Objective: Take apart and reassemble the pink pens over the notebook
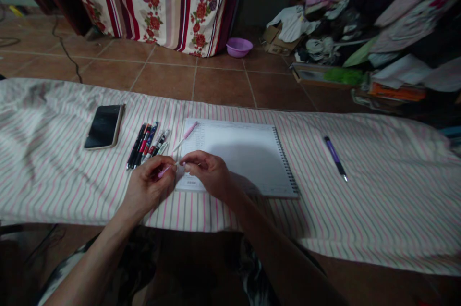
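A striped cloth is seen in the head view; just beside the left edge of a notebook, a pink pen part is held in the curled left hand, and a small piece, too small to identify, is pinched between the right hand's nearly closed thumb and fingers. The pen part is judged light, stiff and slippery, best gripped mid-barrel.

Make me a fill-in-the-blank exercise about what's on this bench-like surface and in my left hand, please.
1. Seen from above the hands, the purple pen lies to the notebook's ____.
2. Beyond the pen cluster, to its left, a ____ with a dark screen lies flat.
3. The cloth under the notebook has a pattern of ____.
4. The left hand holds a piece coloured ____.

Missing words: right; phone; stripes; pink.
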